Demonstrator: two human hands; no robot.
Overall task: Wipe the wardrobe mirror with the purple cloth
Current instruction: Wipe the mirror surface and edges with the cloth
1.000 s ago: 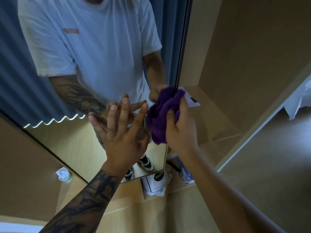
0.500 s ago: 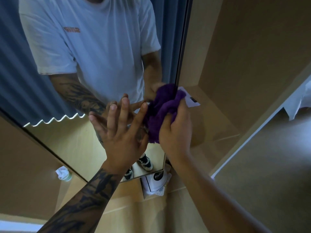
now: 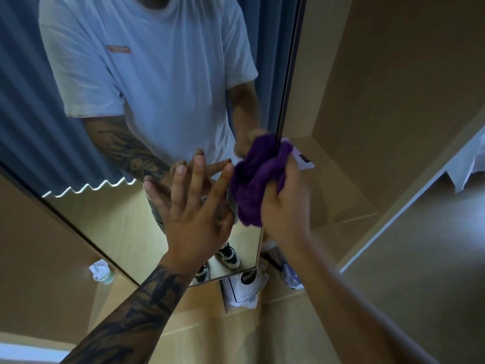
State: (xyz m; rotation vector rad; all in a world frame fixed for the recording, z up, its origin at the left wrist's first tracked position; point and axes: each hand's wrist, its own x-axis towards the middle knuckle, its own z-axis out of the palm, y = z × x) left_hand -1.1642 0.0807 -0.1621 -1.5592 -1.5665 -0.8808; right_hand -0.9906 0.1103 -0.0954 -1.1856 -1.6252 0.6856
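Place: home bedroom or dressing area.
Fixture: wardrobe mirror (image 3: 86,222) on light wood panelling (image 3: 393,101).
Reflection: blue pleated curtain (image 3: 23,101) behind a standing person.
Floor level: white paper bag (image 3: 241,287) with black round label, crumpled white item (image 3: 98,269).

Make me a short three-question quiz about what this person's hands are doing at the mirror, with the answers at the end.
1. True or false: the left hand lies flat with straight fingers against the mirror.
2. Which hand grips the purple cloth? A) left B) right C) both
3. Fill in: the cloth is bunched against the mirror's ____ edge, as seen in the head view.

Key:
1. True. The fingers are spread and straight on the glass.
2. B. The right hand has its fingers curled round the cloth.
3. Right. The cloth sits by the mirror's dark right frame.
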